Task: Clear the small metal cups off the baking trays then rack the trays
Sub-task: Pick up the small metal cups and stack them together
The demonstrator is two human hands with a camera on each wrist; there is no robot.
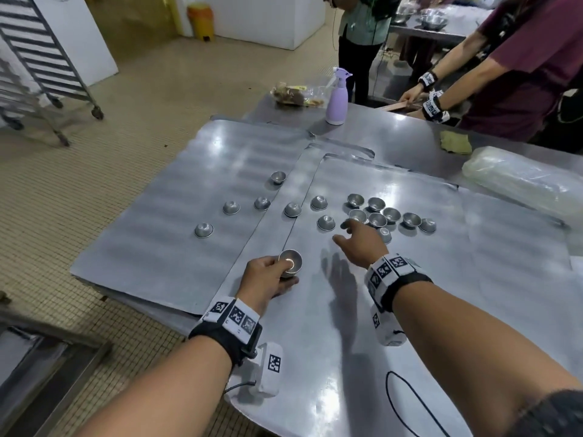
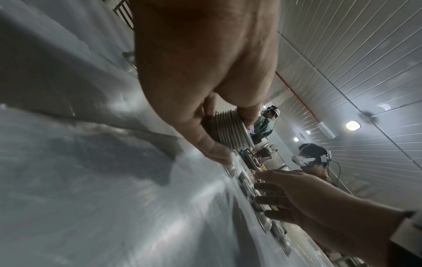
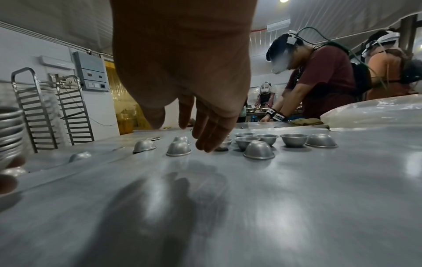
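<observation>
Flat metal baking trays overlap on a steel table, with several small metal cups scattered on them, some upright, some upside down. My left hand grips a nested stack of cups near the front; the left wrist view shows the stack pinched between thumb and fingers. My right hand reaches out with fingers straight, just above the cluster of cups, holding nothing. An upside-down cup lies just left of its fingertips.
A lilac spray bottle and a food bag stand at the table's far edge. A plastic-wrapped roll and a cloth lie at right. Another person's hands work at the far right. A wheeled tray rack stands at left.
</observation>
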